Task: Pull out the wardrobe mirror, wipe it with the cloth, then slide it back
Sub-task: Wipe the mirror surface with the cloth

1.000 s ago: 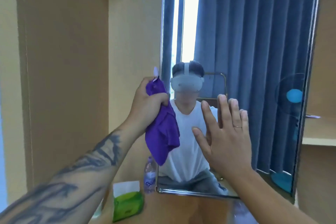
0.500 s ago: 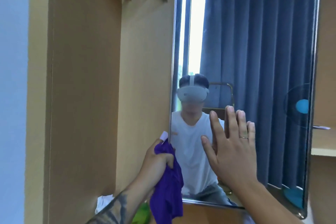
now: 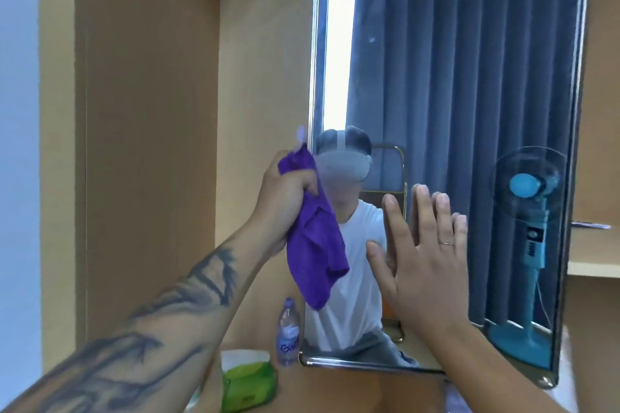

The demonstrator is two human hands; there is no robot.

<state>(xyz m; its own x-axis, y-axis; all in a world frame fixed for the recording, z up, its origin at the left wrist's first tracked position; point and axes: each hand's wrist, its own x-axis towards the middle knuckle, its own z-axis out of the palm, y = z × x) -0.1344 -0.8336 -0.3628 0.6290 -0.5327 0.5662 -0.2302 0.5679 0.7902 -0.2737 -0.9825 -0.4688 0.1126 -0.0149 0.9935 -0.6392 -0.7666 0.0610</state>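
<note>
The mirror stands pulled out from the wardrobe, its glass facing the room, so the pulling-out step looks done and the wiping is in hand. The left hand clenches a bunched purple cloth right at the mirror's left edge, most of the fabric hanging loose below the fist; gripped like that, the wad gives a firm pad to rub along the frame side. The right hand is spread flat, fingers straight and released, palm toward the glass low in the middle. It seems placed to steady the sliding panel against the rubbing, though I cannot tell whether it actually touches. Below the mirror's left corner, a water bottle stands beside a green tissue pack on the wardrobe's floor.
</note>
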